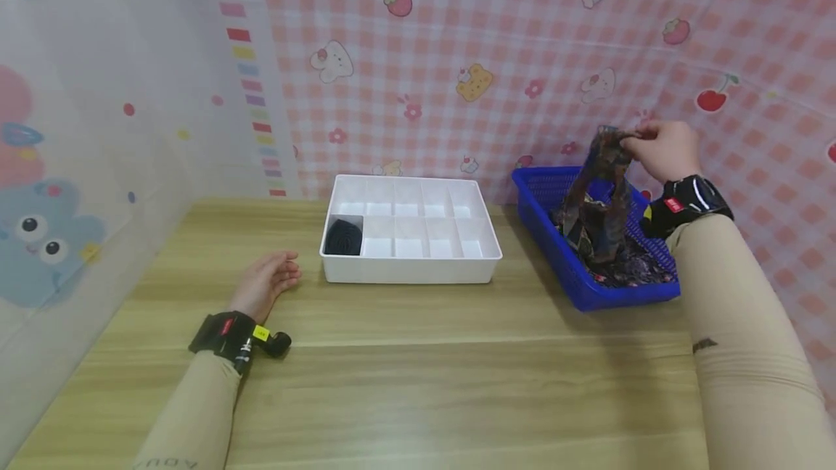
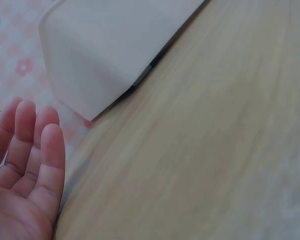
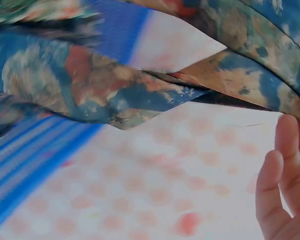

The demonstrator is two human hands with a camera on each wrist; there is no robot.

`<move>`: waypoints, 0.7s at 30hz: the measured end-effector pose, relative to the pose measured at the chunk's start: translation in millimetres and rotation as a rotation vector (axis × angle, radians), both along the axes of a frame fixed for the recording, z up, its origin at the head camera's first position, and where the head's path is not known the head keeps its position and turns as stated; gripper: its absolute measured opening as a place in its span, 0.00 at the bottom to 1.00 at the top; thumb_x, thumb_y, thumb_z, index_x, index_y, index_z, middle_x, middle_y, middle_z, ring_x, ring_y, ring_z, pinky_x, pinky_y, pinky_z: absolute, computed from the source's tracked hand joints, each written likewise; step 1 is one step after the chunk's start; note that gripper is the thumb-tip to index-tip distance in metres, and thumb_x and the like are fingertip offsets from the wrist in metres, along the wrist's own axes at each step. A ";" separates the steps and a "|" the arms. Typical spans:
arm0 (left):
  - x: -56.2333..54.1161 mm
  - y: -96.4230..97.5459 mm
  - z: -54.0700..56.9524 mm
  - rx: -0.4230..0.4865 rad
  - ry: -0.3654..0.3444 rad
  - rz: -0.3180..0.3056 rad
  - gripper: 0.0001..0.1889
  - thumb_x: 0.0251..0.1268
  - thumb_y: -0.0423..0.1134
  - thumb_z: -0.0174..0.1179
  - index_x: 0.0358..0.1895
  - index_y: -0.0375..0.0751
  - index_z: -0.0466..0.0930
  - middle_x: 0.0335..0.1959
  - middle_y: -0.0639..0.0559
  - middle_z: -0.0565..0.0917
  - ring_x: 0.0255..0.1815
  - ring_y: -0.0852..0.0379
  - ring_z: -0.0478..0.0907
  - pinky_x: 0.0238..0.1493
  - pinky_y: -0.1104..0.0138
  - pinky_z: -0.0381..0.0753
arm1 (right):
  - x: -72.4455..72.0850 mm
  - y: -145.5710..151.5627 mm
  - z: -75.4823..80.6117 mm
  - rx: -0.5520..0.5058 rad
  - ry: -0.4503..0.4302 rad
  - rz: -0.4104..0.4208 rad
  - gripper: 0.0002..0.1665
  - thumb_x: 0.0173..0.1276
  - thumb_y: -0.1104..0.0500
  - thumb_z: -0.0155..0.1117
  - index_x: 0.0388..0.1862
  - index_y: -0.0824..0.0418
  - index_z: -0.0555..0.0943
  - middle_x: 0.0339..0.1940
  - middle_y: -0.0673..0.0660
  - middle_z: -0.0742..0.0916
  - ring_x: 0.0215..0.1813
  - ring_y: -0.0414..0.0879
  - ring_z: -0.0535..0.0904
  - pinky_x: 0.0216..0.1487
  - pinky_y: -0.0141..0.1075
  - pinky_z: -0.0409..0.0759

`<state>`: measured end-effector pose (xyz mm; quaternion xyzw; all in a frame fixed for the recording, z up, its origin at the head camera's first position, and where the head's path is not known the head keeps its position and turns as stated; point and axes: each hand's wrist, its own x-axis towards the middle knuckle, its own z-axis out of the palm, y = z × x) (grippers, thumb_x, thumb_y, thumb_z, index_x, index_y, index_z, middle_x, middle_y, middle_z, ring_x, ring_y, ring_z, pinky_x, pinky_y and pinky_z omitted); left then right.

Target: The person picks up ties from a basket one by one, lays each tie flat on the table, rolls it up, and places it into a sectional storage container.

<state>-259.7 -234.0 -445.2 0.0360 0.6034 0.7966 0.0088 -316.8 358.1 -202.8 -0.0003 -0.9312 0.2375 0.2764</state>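
Observation:
High over the blue basket (image 1: 555, 260), my right hand (image 1: 668, 151) pinches a long patterned fabric strip (image 1: 604, 165). Its painterly print of blue, rust and cream shows close up in the right wrist view (image 3: 105, 82). The strip hangs in a loop, its lower part reaching down into the basket. Whether it is a necktie or a scarf I cannot tell. My left hand (image 1: 264, 285) rests on the table with relaxed fingers, holding nothing, left of the white divided box (image 1: 408, 270). A rolled black cloth (image 1: 343, 238) sits in that box's front left compartment.
More dark patterned fabric (image 1: 636, 263) lies in the basket. The wooden table (image 1: 444, 376) carries the box at its back middle and the basket at its back right. A checked curtain (image 1: 431, 56) hangs right behind them.

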 end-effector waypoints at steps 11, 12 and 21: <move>0.4 -4.2 0.2 0.008 -0.001 0.008 0.09 0.78 0.37 0.44 0.47 0.39 0.74 0.36 0.49 0.80 0.38 0.58 0.80 0.45 0.70 0.79 | 41.4 -90.6 80.4 -0.397 0.221 0.309 0.06 0.66 0.58 0.64 0.38 0.56 0.85 0.28 0.42 0.84 0.28 0.35 0.79 0.29 0.24 0.75; 0.9 -4.2 0.3 0.007 0.003 0.008 0.09 0.78 0.37 0.44 0.47 0.38 0.74 0.36 0.49 0.80 0.38 0.58 0.80 0.45 0.70 0.79 | 45.8 -100.2 84.5 -0.436 0.232 0.348 0.05 0.66 0.59 0.64 0.38 0.56 0.85 0.29 0.45 0.85 0.29 0.37 0.79 0.29 0.24 0.76; 0.8 -1.6 -0.2 0.049 0.036 -0.004 0.09 0.77 0.36 0.45 0.46 0.38 0.76 0.34 0.51 0.81 0.36 0.59 0.80 0.45 0.69 0.80 | 74.7 -163.5 90.5 -0.976 0.276 0.835 0.09 0.64 0.69 0.65 0.41 0.73 0.82 0.33 0.63 0.84 0.30 0.51 0.82 0.24 0.35 0.81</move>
